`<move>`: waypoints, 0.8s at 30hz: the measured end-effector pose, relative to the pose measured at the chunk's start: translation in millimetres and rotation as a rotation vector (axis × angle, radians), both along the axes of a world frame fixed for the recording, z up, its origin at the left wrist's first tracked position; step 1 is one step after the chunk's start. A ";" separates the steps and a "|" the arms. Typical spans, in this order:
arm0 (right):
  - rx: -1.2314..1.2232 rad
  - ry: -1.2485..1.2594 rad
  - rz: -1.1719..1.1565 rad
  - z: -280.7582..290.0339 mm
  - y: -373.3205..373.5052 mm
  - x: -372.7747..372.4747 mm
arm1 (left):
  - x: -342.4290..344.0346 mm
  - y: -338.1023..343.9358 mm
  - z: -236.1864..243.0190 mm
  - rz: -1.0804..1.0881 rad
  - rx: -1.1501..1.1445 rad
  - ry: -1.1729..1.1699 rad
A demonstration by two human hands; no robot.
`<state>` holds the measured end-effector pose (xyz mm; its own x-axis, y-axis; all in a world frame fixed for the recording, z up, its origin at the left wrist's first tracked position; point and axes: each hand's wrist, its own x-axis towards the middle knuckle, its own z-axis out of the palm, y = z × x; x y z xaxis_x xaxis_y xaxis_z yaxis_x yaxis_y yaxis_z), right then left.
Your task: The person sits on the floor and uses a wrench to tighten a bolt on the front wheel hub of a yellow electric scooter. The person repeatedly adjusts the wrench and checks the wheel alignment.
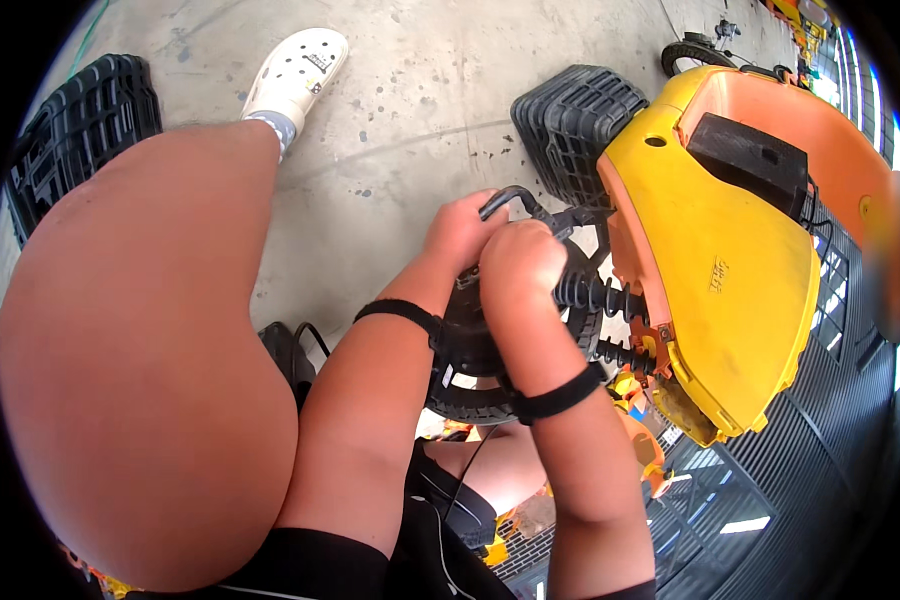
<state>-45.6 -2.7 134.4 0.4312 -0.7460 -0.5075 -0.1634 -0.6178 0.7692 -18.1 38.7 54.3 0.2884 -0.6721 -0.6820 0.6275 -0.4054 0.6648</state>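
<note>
My left hand (462, 228) is closed near a curved black metal piece (520, 197) at the top of a black wheel assembly (475, 335). Just right of it, my right hand (525, 262) is also closed on the assembly, with its fingers turned away so that what they grip is hidden. Black coil springs (610, 300) run from the wheel toward a yellow vehicle body (730, 300) with an orange interior. A black box (745, 165) sits inside that body. My forearms, each with a black strap, cover part of the wheel.
Ridged black plastic blocks stand at left (80, 120) and behind the wheel (570, 125). My bent leg fills the left side, its white shoe (290, 85) on the concrete floor (400, 110). Another small wheel (690, 58) and more yellow parts lie at the upper right.
</note>
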 end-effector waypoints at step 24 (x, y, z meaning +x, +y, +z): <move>0.302 0.124 0.074 73.1 -116.7 29.0 | 2.4 4.2 10.9 0.005 -0.009 0.035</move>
<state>-16.6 -119.4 207.5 0.3995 -0.5230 -0.7529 -0.0261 -0.8274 0.5610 -15.7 42.9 65.2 0.2677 -0.6769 -0.6856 0.6521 -0.3966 0.6461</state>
